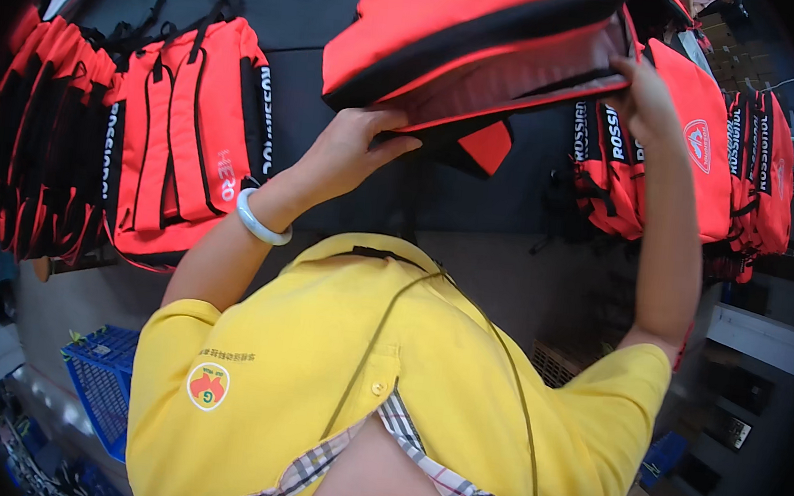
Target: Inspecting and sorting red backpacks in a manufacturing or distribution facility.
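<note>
A red and black backpack (474, 14) is held up over the dark table, its mouth gaping and a pale grey lining showing inside. My left hand (354, 150) is closed on the near left end of its opening, thumb on one side and fingers on the other. At the right end of the same edge, my right hand (644, 100) is closed with its fingers curled over the rim. A black strap piece with a red patch (486, 150) hangs beneath the bag. The backpack's far side is cut off by the picture's top.
On the left lies a red backpack (209, 128) with its shoulder straps up, beside a row of similar bags (40, 122). More red backpacks (694, 146) stand at the right of the dark table (327, 185). A blue plastic crate (102, 364) is low on the left.
</note>
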`<state>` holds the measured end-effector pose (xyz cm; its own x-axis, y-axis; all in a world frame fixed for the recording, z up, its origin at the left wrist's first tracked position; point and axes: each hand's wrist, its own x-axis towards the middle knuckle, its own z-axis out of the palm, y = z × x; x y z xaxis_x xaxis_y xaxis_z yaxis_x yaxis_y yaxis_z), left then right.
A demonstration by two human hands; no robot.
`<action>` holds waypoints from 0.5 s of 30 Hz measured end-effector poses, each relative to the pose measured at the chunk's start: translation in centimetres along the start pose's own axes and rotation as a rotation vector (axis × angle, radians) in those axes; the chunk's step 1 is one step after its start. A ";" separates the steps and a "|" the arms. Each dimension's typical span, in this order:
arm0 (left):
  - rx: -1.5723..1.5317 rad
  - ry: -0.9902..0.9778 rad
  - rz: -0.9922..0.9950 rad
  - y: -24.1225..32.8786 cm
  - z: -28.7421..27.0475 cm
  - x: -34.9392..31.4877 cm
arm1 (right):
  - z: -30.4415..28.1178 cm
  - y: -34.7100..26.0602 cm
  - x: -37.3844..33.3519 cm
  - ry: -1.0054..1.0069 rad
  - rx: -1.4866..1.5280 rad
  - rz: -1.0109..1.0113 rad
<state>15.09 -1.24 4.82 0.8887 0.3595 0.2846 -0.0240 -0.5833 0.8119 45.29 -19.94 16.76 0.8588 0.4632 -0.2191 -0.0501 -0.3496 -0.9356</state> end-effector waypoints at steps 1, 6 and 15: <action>-0.084 -0.191 -0.097 0.0 0.0 -0.1 | -1.1 2.3 0.5 -0.003 -0.001 0.073; -0.305 -0.173 -0.111 0.7 0.0 0.2 | -4.1 12.4 -1.2 -0.068 0.132 0.341; -0.651 -0.224 -0.314 0.9 -1.0 0.5 | -1.6 11.2 -11.1 0.279 -0.384 -0.290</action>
<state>15.08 -0.85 6.20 0.9685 0.2407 -0.0639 0.0419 0.0954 0.9946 35.99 -30.31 9.16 0.9146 0.3700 0.1632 0.3535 -0.5357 -0.7669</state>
